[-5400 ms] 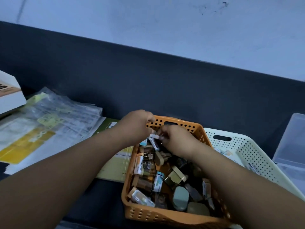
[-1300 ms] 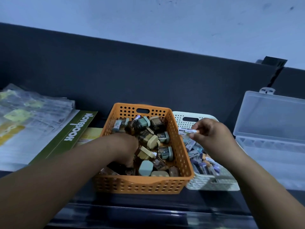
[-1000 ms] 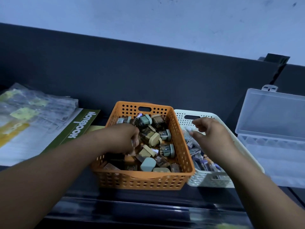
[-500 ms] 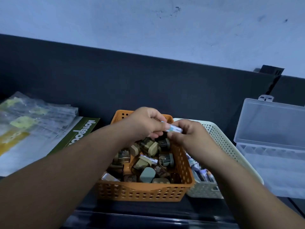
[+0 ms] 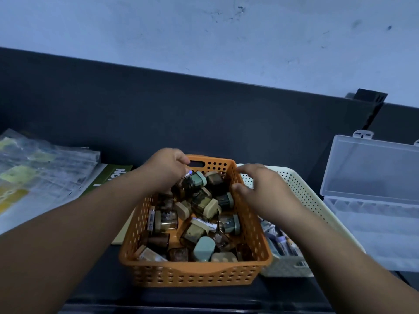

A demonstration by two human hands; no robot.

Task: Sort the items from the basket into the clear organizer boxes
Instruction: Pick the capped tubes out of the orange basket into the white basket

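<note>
Fingers (image 5: 181, 158) of left hand (image 5: 167, 171) curled inside orange basket (image 5: 195, 270).

Holding the left hand (image 5: 166, 168) curled at the far end of the orange basket (image 5: 195, 269), right beside a white-tipped piece (image 5: 188, 173); hard to say whether gripped; hovering the right hand (image 5: 260, 189), blurred, fingers loosely bent, over the rim next to the cream basket (image 5: 303, 196); crammed inside, small brown containers (image 5: 199, 205) with green and beige caps; off right, clear organizer box (image 5: 371, 225), lid up; far left, plastic sleeves (image 5: 40, 168) overlapping a green notebook (image 5: 113, 175).
</note>
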